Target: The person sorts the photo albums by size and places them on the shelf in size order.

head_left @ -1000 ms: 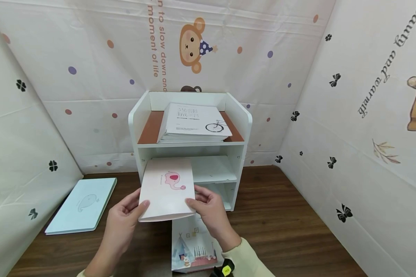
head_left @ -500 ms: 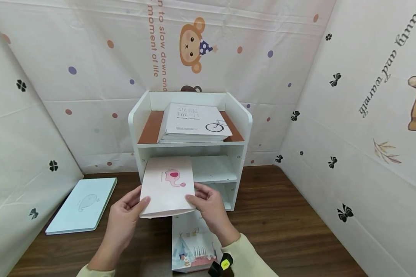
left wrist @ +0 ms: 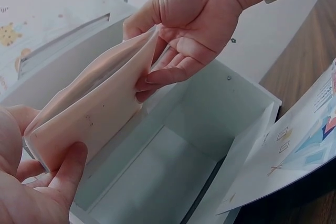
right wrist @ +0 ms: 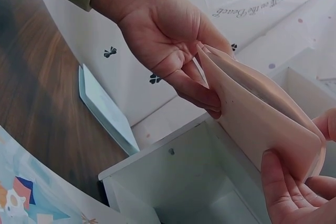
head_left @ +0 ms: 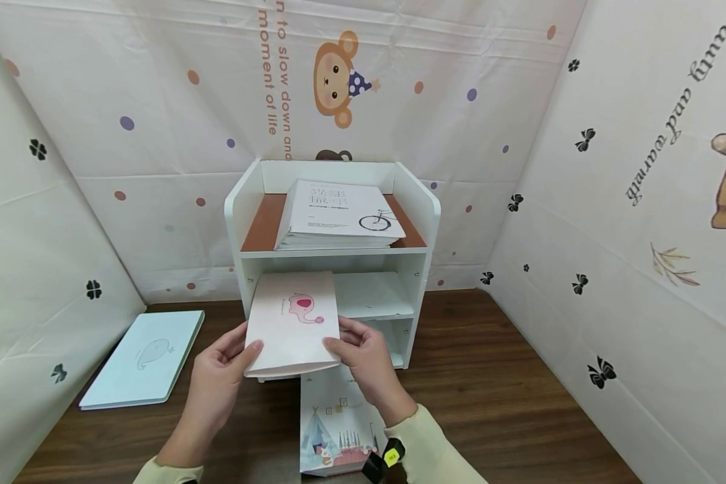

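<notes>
Both hands hold a pale pink notebook [head_left: 290, 339] with a pink elephant on its cover. My left hand [head_left: 213, 386] pinches its left edge, thumb on top and fingers underneath. On the opposite edge my right hand [head_left: 369, 366] grips in the same way. The notebook's far end reaches into the middle compartment of a white desktop shelf [head_left: 424, 296], while its near end sticks out in front. In the left wrist view the near edges of the notebook [left wrist: 107, 98] gape slightly apart. Whether its underside touches the shelf board is hidden.
A stack of white booklets [head_left: 345, 214] lies on the shelf's brown top. On the wooden table at left is a light blue notebook [head_left: 145, 359] with a whale drawing. A panel with a tent picture [head_left: 339, 427] juts forward from the shelf's lower front. Printed cloth walls surround the table.
Both hands have moved the pink notebook slightly forward, deeper into the middle compartment. The shelf, booklet stack and blue notebook have not moved.
</notes>
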{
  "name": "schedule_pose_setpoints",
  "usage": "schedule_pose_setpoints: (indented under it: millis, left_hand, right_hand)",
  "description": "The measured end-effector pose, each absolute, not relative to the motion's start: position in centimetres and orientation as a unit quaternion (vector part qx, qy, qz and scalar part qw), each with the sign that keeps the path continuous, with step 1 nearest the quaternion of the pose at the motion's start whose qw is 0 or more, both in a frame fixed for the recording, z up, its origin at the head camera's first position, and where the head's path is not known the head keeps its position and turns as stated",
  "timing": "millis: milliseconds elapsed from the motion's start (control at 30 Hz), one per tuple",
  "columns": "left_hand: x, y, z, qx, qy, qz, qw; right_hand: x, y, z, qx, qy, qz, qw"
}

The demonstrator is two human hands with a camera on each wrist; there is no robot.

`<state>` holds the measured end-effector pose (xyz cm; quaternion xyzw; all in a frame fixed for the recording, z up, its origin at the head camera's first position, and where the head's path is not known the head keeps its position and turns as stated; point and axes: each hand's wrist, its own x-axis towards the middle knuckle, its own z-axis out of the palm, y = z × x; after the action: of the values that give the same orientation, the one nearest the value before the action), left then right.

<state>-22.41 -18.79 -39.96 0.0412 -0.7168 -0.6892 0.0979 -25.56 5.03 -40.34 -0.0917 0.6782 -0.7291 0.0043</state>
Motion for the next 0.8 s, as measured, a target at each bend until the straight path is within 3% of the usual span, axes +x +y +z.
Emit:
schedule_pose_setpoints:
  millis: [800]
  left_hand:
    - [-23.30,-19.05,-40.21,0.044,-0.742,-0.661,0.106]
  right_hand:
    - [-26.56,4.83,-40.40,-0.087,0.676,-0.731,0.009]
